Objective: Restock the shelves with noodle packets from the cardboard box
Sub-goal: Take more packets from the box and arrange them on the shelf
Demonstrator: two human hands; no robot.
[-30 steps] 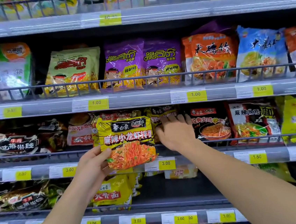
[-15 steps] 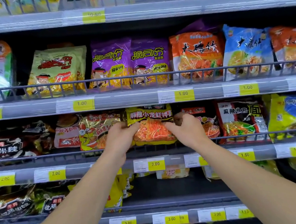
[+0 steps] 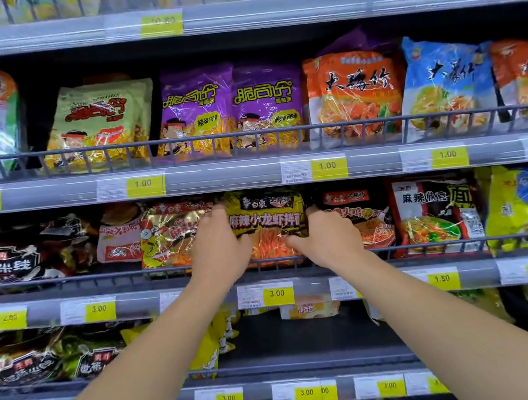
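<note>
Your left hand (image 3: 218, 247): it holds the left side of the yellow noodle packet (image 3: 267, 224), fingers bent round its edge.
Your right hand (image 3: 328, 237): it holds the right side of the same packet, thumb pressed on the front.
Yellow noodle packet: it stands upright on the middle shelf (image 3: 137, 306), just behind the wire rail (image 3: 69, 279), above a 3.00 price tag (image 3: 277, 293).
To its left: a gold packet (image 3: 168, 236), touching your left hand.
To its right: a black packet (image 3: 355, 213), partly behind your right hand.
Shelf above: purple packets (image 3: 230, 109) stand side by side.
</note>
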